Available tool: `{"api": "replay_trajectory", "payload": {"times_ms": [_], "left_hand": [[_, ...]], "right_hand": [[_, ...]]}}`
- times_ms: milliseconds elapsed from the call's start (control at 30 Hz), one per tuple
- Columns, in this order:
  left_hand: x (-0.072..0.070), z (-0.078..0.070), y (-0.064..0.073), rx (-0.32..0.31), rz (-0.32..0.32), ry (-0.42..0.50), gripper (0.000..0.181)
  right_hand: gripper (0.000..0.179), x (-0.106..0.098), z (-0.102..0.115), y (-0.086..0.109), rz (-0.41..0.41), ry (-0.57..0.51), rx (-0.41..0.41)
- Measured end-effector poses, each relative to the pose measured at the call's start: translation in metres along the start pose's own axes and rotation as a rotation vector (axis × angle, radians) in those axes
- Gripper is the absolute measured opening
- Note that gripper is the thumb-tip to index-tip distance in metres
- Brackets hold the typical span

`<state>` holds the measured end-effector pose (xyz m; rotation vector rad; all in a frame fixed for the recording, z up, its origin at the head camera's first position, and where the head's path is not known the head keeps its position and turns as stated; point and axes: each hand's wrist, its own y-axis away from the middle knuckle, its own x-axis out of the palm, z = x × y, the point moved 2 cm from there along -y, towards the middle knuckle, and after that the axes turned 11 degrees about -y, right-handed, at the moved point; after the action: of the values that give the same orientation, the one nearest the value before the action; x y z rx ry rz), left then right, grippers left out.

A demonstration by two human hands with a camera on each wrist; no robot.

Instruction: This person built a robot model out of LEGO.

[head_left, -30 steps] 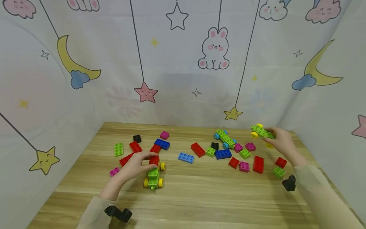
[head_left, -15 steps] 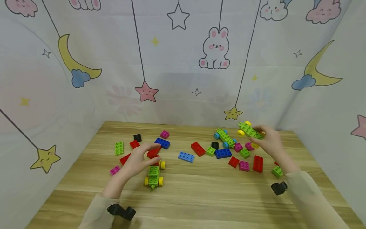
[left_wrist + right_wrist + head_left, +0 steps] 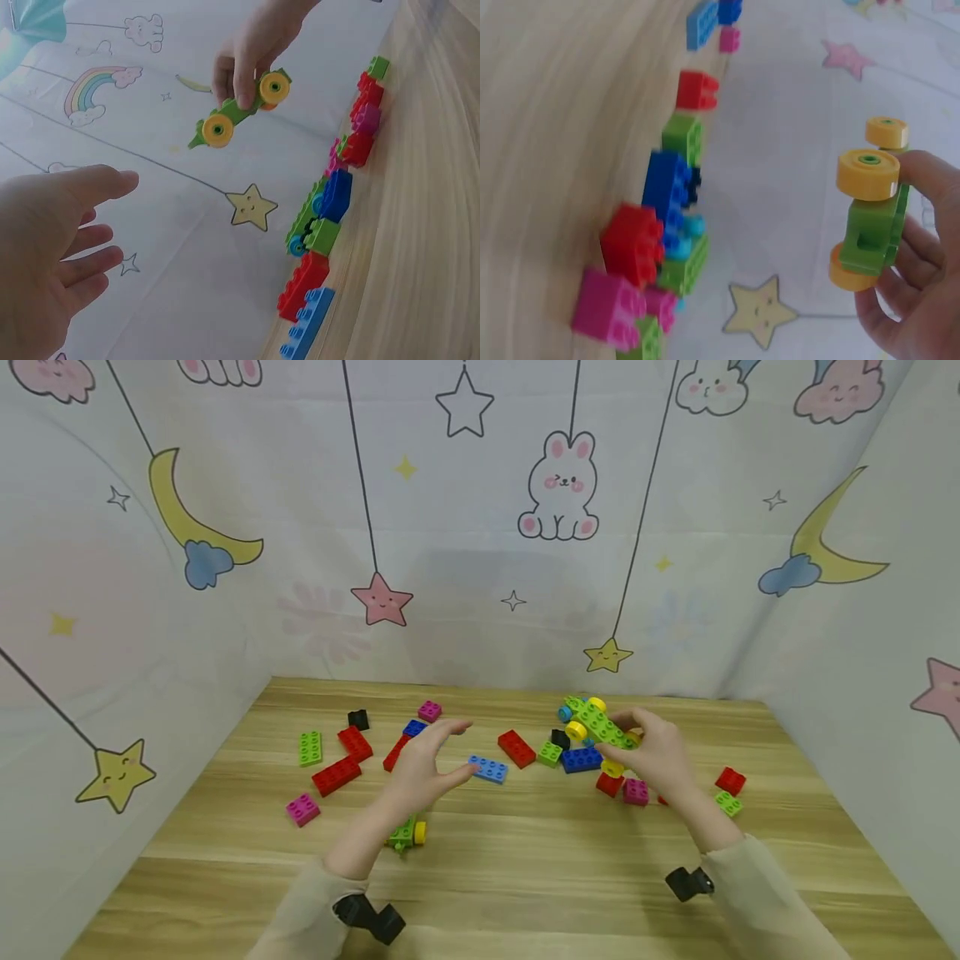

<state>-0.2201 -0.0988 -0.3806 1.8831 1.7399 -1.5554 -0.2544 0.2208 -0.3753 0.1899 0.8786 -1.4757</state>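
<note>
My right hand [image 3: 654, 750] grips a green toy car base [image 3: 597, 723] with yellow wheels, its thumb and fingers on either side. The left wrist view shows that car base raised above the table. My left hand [image 3: 420, 774] hovers with thumb and fingers spread, holding nothing. Below it, a second green car base [image 3: 403, 833] with yellow wheels stands on the table, mostly covered by the hand and wrist. A green car base with blue wheels [image 3: 304, 214] lies among the bricks at the right, partly behind the held one in the head view.
Light blue [image 3: 488, 769], red [image 3: 517, 748] and dark blue [image 3: 581, 760] bricks lie between and beyond the hands. More red [image 3: 337, 775], pink [image 3: 303, 810] and green [image 3: 311, 748] bricks lie left. A red brick [image 3: 731, 781] is far right. A patterned cloth [image 3: 480, 568] hangs behind the table.
My right hand has carried the yellow-wheeled car base leftward. My left hand has let go of the red brick on the other car base and moved up and right, its fingers spreading.
</note>
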Motion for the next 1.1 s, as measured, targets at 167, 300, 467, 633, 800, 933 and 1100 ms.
{"api": "replay_trajectory", "payload": {"times_ms": [167,300,467,633,800,933,1100], "left_hand": [[0.018,-0.016,-0.003,-0.058,0.061,0.048,0.06],[0.035,-0.023,-0.003,-0.098,0.159,0.066,0.069],[0.052,-0.025,-0.002,-0.131,0.265,0.077,0.077],[0.063,-0.025,-0.001,-0.144,0.318,0.088,0.076],[0.068,-0.024,0.0,-0.139,0.348,0.089,0.071],[0.074,-0.022,0.002,-0.13,0.364,0.094,0.064],[0.08,-0.02,0.004,-0.107,0.377,0.09,0.056]], "right_hand": [[0.035,0.024,0.012,0.012,0.001,-0.059,0.002],[0.034,0.042,0.019,0.021,0.04,-0.087,0.04],[0.035,0.057,0.025,0.028,0.082,-0.104,0.073],[0.034,0.069,0.024,0.035,0.107,-0.087,0.113],[0.034,0.076,0.023,0.042,0.13,-0.068,0.148],[0.035,0.078,0.023,0.045,0.147,-0.065,0.185],[0.035,0.08,0.02,0.048,0.187,-0.064,0.252]]}}
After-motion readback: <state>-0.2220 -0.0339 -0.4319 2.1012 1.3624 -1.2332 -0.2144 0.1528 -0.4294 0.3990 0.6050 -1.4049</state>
